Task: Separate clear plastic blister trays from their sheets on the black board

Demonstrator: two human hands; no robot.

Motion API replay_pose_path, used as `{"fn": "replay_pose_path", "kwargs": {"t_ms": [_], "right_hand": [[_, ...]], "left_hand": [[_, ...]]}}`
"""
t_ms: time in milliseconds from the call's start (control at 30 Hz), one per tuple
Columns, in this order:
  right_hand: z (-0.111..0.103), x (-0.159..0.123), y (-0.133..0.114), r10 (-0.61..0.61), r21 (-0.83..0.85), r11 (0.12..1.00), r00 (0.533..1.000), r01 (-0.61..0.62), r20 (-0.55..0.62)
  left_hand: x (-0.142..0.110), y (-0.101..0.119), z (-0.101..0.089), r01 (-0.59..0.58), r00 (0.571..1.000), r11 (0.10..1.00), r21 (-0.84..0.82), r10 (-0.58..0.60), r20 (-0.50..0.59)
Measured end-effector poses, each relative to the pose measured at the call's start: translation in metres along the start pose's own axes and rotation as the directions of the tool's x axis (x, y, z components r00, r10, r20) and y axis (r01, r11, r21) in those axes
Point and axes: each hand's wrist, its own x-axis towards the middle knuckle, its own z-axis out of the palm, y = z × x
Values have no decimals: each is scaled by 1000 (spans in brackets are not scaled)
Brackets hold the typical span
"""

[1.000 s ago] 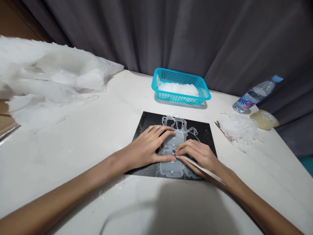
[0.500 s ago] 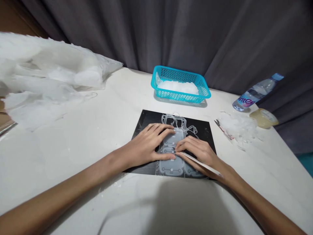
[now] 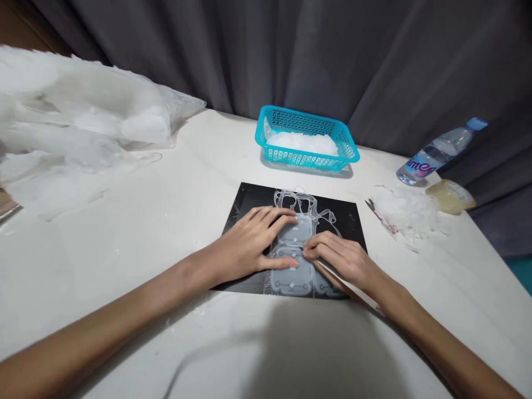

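On a black board lies a translucent grey moulded sheet with rounded rectangular panels. Loose cut strips curl at its far end. My left hand rests spread over the sheet's left side, fingers apart, thumb on the near panel. Beside it, my right hand is closed around a slim white pen-like tool, whose shaft runs back under the palm. The fingertips touch the seam between the panels; they hide the tool's tip.
Behind the board stands a blue basket with white pieces inside. To the right are a pile of clear scraps, dark-tipped scissors or tweezers, a water bottle and a yellowish roll. A large plastic bag fills the back left.
My right hand has shifted slightly right along the seam with the white tool. My left hand stays in place on the sheet. The view has tilted a little.
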Motion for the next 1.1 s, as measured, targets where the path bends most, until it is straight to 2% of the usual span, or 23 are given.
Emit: {"fn": "replay_pose_path", "kwargs": {"t_ms": [233, 433, 500, 567, 600, 633, 700, 733, 767, 800, 900, 967, 1033, 1100], "right_hand": [[11, -1, 4, -34, -62, 998, 999, 32, -31], [23, 0, -1, 7, -198, 980, 1000, -10, -11], [20, 3, -3, -9, -180, 984, 1000, 11, 11], [12, 10, 6, 36, -85, 996, 998, -40, -54], [4, 16, 15, 103, -28, 994, 986, -108, -130], [-4, 21, 27, 194, 35, 981, 952, -191, -236], [-24, 32, 56, 386, 75, 914, 799, -399, -461], [-34, 36, 70, 447, 104, 884, 755, -457, -479], [-44, 38, 81, 488, 147, 865, 737, -479, -468], [-52, 41, 87, 502, 189, 863, 753, -468, -425], [-65, 46, 81, 432, 283, 882, 887, -377, -165], [-66, 52, 63, 343, 322, 888, 939, -328, 12], [-65, 58, 45, 273, 362, 881, 952, -305, 138], [-64, 64, 33, 238, 402, 867, 953, -295, 186]], "left_hand": [[0, 1, 1, 11, 1000, 998, -55, -12, -8], [0, 2, 3, 26, 1000, 997, -78, -25, 6], [0, 2, 3, 50, 999, 994, -92, -48, 24], [0, 2, 4, 74, 996, 992, -98, -70, 48], [0, 2, 4, 82, 995, 992, -94, -76, 66], [0, 2, 4, 87, 993, 992, -88, -80, 85], [-1, 1, 3, 95, 990, 992, -78, -86, 112], [-2, 1, 2, 99, 989, 992, -77, -90, 116], [-3, 1, 2, 107, 989, 991, -80, -98, 108], [-3, 1, 1, 115, 990, 990, -86, -107, 91], [-3, 4, 0, 132, 991, 983, -128, -135, -16], [0, 6, -2, 151, 975, 972, -181, -177, -138], [4, 9, -5, 153, 946, 965, -214, -205, -252], [9, 10, -9, 128, 940, 960, -249, -197, -277]]}}
